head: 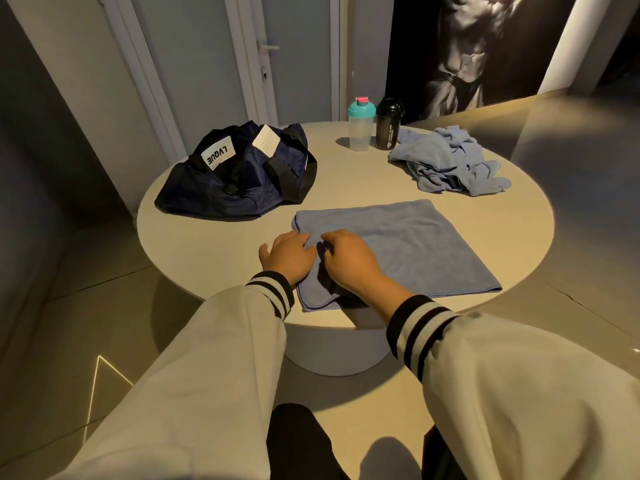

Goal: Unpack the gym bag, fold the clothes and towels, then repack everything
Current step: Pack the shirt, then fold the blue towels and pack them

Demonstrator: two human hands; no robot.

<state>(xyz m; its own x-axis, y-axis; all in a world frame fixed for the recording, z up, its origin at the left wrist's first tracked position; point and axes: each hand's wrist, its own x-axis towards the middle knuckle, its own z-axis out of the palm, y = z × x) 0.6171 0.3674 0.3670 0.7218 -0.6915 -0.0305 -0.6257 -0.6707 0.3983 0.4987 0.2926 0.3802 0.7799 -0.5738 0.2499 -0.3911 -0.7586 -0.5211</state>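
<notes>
1. Hands. The left hand [287, 256] rests on the near-left edge of the flat towel [415, 244]. Its fingers [299, 238] are fairly straight and close together, thumb spread aside. The right hand [349, 261] sits just beside it on the cloth, fingers bent, tips down. Whether they pinch a layer or only press cannot be told.

2. Flat towel. It lies spread on the near part of the bench [214, 258], and its near corner reaches the rim. Judged handling: light, soft and limp, with no stiffness of its own. The nap probably drags on the bench rather than sliding. Take hold at 2 corners along 1 hemmed edge, 1 hand per corner. A mid-panel grip would likely bunch it.

3. Beyond. The gym bag [239, 174] lies slumped at far left, apart from the towel. A crumpled blue heap [446, 161] lies at far right, not yet folded. A teal bottle [361, 124] and a black bottle [389, 123] stand upright near the far rim, the black 1 just beside the heap.
</notes>
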